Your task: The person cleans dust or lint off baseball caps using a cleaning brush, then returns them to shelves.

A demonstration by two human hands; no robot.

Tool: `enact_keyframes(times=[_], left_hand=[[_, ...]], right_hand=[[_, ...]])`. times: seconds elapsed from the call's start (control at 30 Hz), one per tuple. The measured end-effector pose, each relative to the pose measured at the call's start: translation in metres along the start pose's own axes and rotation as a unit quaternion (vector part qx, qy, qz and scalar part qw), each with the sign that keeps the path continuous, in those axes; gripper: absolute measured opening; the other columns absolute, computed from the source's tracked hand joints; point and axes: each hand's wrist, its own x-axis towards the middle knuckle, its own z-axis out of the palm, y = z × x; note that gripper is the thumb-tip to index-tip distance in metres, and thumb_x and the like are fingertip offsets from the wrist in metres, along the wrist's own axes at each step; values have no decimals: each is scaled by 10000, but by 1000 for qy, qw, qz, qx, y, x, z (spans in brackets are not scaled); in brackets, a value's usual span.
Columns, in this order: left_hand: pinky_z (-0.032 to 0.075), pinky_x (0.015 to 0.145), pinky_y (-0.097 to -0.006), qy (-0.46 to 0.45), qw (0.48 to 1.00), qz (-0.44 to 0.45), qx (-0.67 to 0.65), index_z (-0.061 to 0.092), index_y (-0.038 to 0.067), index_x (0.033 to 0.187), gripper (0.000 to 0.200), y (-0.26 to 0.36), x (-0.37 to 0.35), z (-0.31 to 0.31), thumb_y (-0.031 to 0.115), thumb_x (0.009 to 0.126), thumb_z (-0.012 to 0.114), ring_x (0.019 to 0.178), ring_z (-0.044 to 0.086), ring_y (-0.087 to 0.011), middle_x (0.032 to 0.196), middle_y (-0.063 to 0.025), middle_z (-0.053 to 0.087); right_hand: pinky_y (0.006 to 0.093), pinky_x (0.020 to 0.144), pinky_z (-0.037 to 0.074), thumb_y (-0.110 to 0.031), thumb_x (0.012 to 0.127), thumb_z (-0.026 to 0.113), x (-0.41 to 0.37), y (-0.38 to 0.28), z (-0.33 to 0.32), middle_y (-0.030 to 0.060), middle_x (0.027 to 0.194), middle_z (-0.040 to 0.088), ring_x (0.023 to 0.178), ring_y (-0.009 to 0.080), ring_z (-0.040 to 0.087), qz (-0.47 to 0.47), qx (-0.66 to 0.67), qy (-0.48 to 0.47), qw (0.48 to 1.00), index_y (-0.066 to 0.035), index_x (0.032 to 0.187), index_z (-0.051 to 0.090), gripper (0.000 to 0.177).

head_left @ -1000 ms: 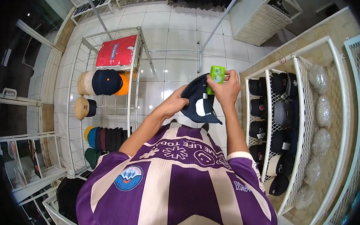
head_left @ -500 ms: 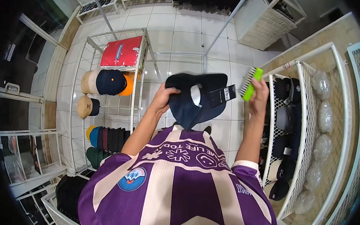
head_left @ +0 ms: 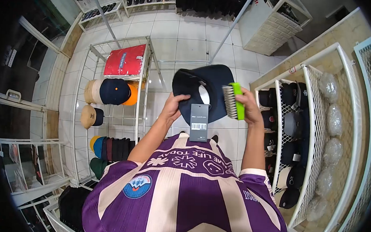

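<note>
My left hand (head_left: 174, 107) grips a dark cap (head_left: 216, 77) by its side edge, thumb on top and fingers underneath. The cap is tilted so its hollow inside partly shows, with a light opening near the middle. A dark hang tag (head_left: 199, 123) with a white barcode dangles from it towards my chest. In my right hand (head_left: 249, 107) is a green scrub brush (head_left: 237, 102), my fingers closed round its back. Its pale bristles face left and overlap the cap's right edge in this view.
On the left, a white wire rack (head_left: 141, 71) holds a red packaged item (head_left: 125, 61) and several caps (head_left: 113, 91). A mesh shelf (head_left: 312, 143) with more caps and clear plastic-wrapped bundles (head_left: 334, 115) stands at the right. White floor tiles (head_left: 189, 34) lie ahead.
The brush has moved left and down to the cap's right edge. The cap has turned and risen slightly, and its tag has swung from the right to hang downward in front.
</note>
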Motion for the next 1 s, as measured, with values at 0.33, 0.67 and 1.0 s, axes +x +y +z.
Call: enact_keyframes(times=[0.33,0.67,1.0], left_hand=[[521,863,-279,-124,850,127,496,645,-39,1207,305,46,-24,34,41,914,675,936,639,-107,1002,-53,722],[504,811,-272,-44,856,178,483,661,-65,1174,268,5,-33,50,104,966,669,890,605,-97,961,-47,713],[531,738,-328,-25,782,271,560,683,46,1230,322,5,-32,59,53,909,667,760,693,-352,922,-288,676]], right_hand=[[279,771,514,-311,694,890,26,-40,26,70,807,711,772,119,642,-21,-453,29,891,4,949,724,438],[464,861,489,-297,858,765,43,15,61,209,1069,630,981,371,584,-257,-629,267,684,54,1332,588,616],[445,836,512,-338,895,743,55,43,67,231,1049,638,990,380,622,-213,-618,304,693,40,1392,555,653]])
